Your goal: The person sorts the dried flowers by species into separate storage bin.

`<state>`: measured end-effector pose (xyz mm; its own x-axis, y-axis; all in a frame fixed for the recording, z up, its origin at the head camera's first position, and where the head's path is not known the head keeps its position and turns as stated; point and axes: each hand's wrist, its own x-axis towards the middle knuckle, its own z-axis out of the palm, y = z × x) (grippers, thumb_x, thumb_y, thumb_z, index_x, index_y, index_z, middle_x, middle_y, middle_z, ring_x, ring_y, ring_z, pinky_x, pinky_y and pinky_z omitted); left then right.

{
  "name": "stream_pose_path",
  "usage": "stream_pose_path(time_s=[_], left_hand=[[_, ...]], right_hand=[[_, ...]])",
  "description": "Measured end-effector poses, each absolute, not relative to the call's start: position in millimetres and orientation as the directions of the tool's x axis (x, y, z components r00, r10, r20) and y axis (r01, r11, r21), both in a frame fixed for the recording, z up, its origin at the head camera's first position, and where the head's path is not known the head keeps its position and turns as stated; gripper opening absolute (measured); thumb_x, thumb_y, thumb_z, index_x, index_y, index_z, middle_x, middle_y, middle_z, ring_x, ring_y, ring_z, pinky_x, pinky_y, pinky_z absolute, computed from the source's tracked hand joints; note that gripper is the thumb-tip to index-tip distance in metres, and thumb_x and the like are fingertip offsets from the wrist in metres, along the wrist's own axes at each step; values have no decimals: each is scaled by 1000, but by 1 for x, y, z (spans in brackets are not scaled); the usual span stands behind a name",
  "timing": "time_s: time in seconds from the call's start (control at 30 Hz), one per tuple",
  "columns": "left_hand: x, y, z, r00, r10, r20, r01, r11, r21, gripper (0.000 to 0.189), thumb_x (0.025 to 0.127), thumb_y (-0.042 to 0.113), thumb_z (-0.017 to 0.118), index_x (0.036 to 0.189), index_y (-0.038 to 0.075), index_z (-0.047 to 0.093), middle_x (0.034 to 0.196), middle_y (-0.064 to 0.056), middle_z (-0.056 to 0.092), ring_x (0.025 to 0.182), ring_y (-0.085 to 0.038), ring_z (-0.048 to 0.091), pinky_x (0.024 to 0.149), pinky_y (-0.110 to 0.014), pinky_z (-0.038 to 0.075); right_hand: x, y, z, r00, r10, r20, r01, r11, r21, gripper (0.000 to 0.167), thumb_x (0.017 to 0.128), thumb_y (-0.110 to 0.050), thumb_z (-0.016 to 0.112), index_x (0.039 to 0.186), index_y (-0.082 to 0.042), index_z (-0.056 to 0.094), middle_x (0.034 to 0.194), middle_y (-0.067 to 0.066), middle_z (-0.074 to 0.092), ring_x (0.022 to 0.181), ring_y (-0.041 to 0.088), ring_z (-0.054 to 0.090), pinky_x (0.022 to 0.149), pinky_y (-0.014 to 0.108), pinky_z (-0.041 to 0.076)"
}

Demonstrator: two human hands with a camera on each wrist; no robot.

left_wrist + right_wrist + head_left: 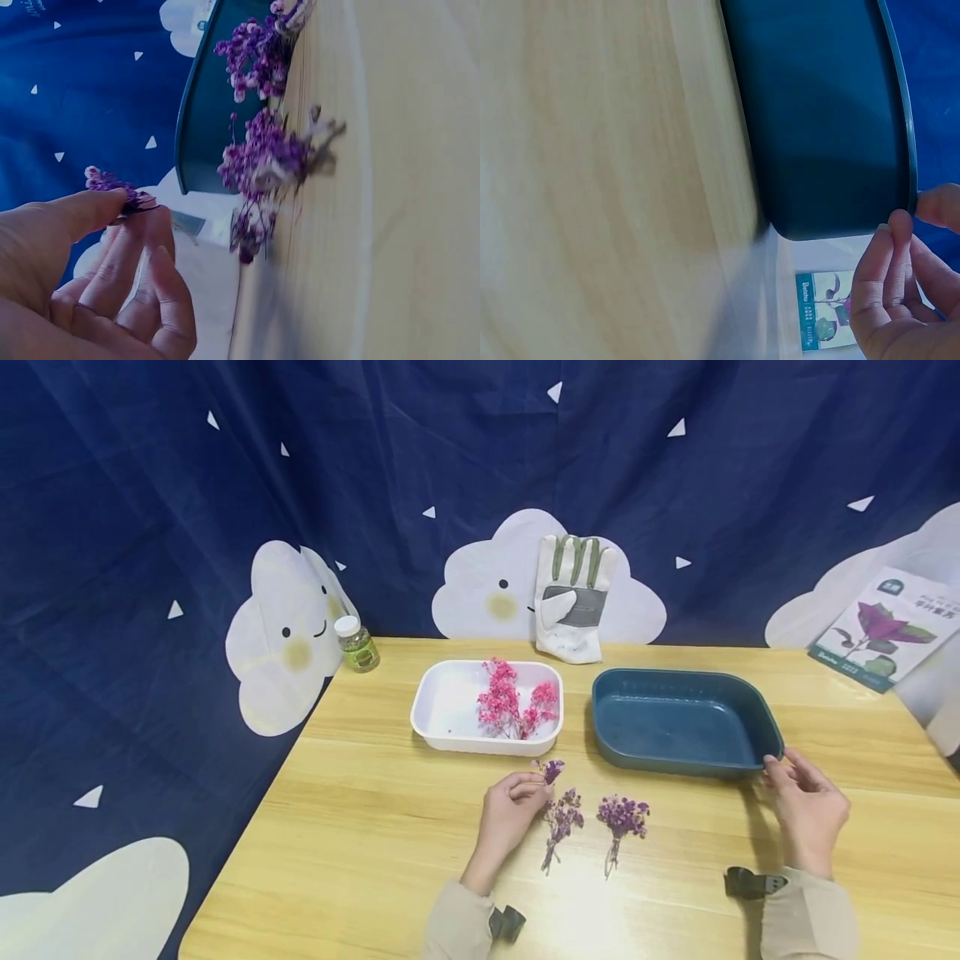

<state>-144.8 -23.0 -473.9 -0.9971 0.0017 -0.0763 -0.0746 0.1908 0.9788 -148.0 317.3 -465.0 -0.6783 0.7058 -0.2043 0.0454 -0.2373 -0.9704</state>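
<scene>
A navy cloud-print curtain [420, 435] is hanging behind a wooden table [322, 860], whose surface is stretching wide on the near left and narrowing between the trays; a teal tray [667, 727] is sitting right of a white tray [450, 710]; a glove [572, 610] is resting at the far edge; the right hand [810, 810] is pinching the teal tray's near right rim; the left hand [510, 818] is hovering; pink flowers [501, 697] are lying in the white tray, two purple bunches [624, 817] on the near wood; a purple sprig [552, 771] is being pinched between left thumb and fingers, near the white tray.
</scene>
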Motion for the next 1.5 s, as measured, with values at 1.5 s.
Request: stream_pose_path(time_s=[1.5], left_hand=[[-225, 86, -451, -997, 64, 50, 71, 393, 917, 14, 84, 26, 74, 96, 17, 74, 87, 3, 77, 88, -9, 69, 85, -21, 50]], right_hand=[[-144, 316, -468, -679, 709, -192, 27, -238, -971, 23, 81, -3, 75, 85, -26, 73, 61, -14, 65, 49, -1, 63, 50, 9, 51]])
